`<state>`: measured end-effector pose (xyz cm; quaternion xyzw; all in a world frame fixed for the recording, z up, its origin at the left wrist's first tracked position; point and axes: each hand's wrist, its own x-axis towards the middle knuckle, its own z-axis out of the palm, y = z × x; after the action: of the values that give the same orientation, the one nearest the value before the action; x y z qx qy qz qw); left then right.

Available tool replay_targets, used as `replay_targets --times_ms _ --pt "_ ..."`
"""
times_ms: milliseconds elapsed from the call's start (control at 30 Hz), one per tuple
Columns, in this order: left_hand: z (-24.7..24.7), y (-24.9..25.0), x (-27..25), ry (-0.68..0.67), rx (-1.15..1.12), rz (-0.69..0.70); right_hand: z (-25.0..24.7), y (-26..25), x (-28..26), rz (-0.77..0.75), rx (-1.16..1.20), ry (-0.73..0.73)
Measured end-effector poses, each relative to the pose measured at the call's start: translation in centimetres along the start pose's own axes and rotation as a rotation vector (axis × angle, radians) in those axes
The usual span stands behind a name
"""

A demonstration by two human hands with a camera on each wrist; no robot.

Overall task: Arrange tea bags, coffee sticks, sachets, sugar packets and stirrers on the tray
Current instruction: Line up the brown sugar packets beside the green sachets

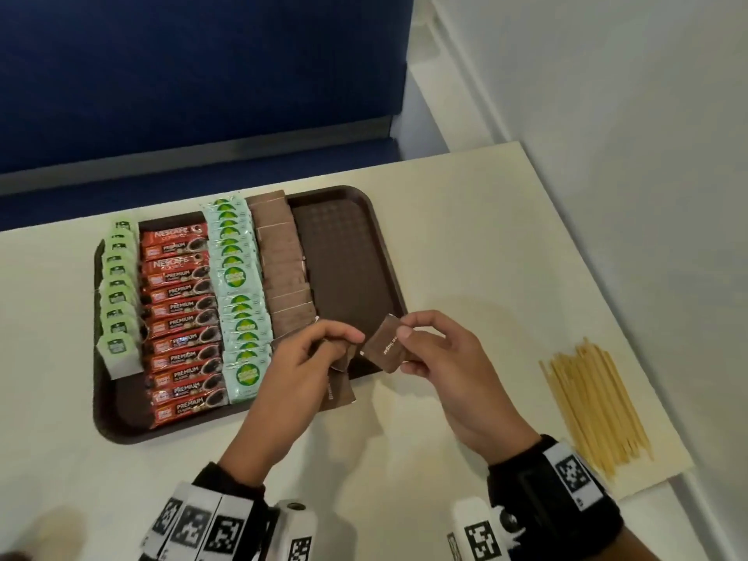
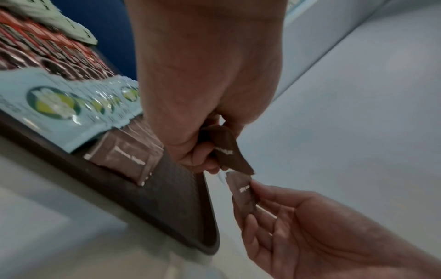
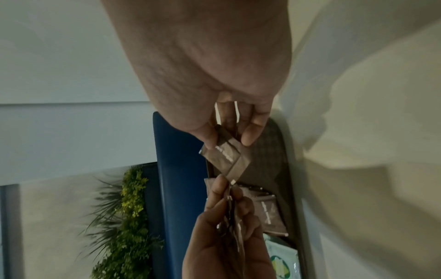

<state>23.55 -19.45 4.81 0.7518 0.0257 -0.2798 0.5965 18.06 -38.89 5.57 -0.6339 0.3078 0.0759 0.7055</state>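
both hands pinch brown sugar packets: left hand [image 1: 300, 360], right hand [image 1: 439, 360]. pale table [image 1: 465, 244] carries tray [image 1: 388, 253], stirrers [image 1: 595, 402]; blue bench [image 1: 202, 74] behind.

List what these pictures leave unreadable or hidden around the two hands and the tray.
- Head view: the left hand covers the near end of the brown sugar packet row; how many packets it holds is unclear.
- Head view: the right hand's packet print is partly under the thumb.
- Left wrist view: tea bags blurred, cut off by the edge.
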Motion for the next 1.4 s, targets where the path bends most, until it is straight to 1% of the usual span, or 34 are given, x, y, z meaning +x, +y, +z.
replay_targets --times_ms 133,233,300,400,467,533,567,600,667,733,767,800,900,1000,1167,1400 --pt "-2.9 0.0 -0.6 0.051 -0.106 -0.048 3.3 -1.1 1.0 -0.049 -0.083 -0.085" --pt "-4.7 -0.3 -1.2 0.037 -0.104 -0.044 5.3 -1.7 1.3 -0.054 -0.117 -0.136" --pt "-5.0 -0.8 -1.6 0.043 -0.078 -0.022 6.1 -1.8 1.3 -0.049 -0.092 -0.149" --pt "-5.7 -1.4 -2.1 0.134 -0.143 -0.014 7.8 -1.5 0.9 0.038 0.059 -0.183" --pt "-6.0 -1.6 -2.4 0.176 -0.18 -0.03 8.6 -1.2 0.6 0.089 0.066 -0.218" --pt "-6.4 -1.8 -2.5 0.199 -0.184 -0.063 8.8 -1.1 0.5 0.077 0.06 -0.189" --pt "-6.7 -2.0 -2.6 0.22 -0.191 -0.077 8.7 -1.2 0.7 0.046 0.048 -0.159" --pt "-7.0 -2.2 -2.6 0.248 -0.214 -0.089 8.5 -1.4 0.9 -0.001 0.006 -0.134" --pt "-8.0 -2.4 -2.7 0.301 -0.278 -0.097 8.1 -1.3 1.8 -0.115 -0.204 -0.129" --pt "-9.2 -2.5 -3.0 0.327 -0.332 -0.103 8.0 -0.8 2.6 -0.206 -0.499 -0.178" --pt "-9.7 -2.6 -3.0 0.333 -0.345 -0.109 8.2 -0.3 3.0 -0.238 -0.61 -0.208" --pt "-10.1 -2.8 -3.1 0.336 -0.349 -0.114 8.4 0.2 3.3 -0.263 -0.674 -0.236" --pt "-10.9 -3.3 -3.4 0.333 -0.339 -0.123 9.4 1.5 3.7 -0.302 -0.738 -0.306" --pt "-11.1 -3.7 -3.5 0.333 -0.327 -0.12 10.2 2.2 4.2 -0.383 -0.833 -0.335" --pt "-11.0 -4.2 -3.6 0.346 -0.314 -0.116 10.6 2.9 4.9 -0.48 -0.922 -0.328" --pt "-10.9 -4.0 -3.1 0.324 -0.361 -0.154 10.5 3.4 5.0 -0.501 -0.956 -0.307"
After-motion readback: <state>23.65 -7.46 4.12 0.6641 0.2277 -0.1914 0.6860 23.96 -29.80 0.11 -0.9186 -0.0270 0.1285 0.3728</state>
